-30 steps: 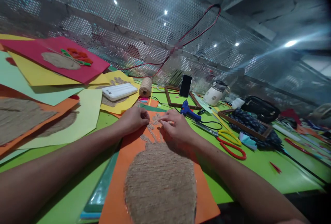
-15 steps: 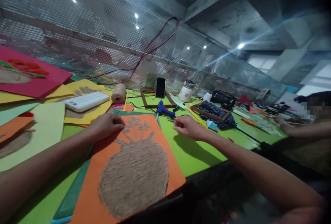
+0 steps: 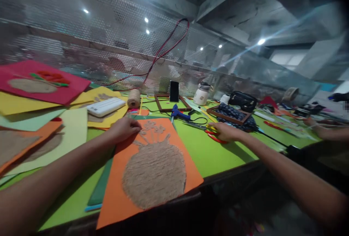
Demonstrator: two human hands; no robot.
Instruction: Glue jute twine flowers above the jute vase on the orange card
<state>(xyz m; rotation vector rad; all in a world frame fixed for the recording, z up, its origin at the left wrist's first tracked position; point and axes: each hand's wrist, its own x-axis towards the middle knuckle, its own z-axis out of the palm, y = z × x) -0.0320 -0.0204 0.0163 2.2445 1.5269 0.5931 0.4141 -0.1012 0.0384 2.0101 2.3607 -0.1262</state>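
Right of the orange paper [image 3: 116, 198], scissors [image 3: 205, 128] look light, stiff, best held by handles [image 3: 217, 139]; right hand [image 3: 225, 131] there, grip unclear; left hand [image 3: 124, 128] bunched.

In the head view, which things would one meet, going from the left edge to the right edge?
Magenta sheet, white device, twine spool, upright phone, white bottle, the person's right hand at the scissors, then another person's hand.

You have one pair yellow-and-red scissors [image 3: 205, 129], two wooden frames [image 3: 165, 110], one glue gun [image 3: 177, 113], one twine spool [image 3: 133, 98], one phone [image 3: 174, 91].
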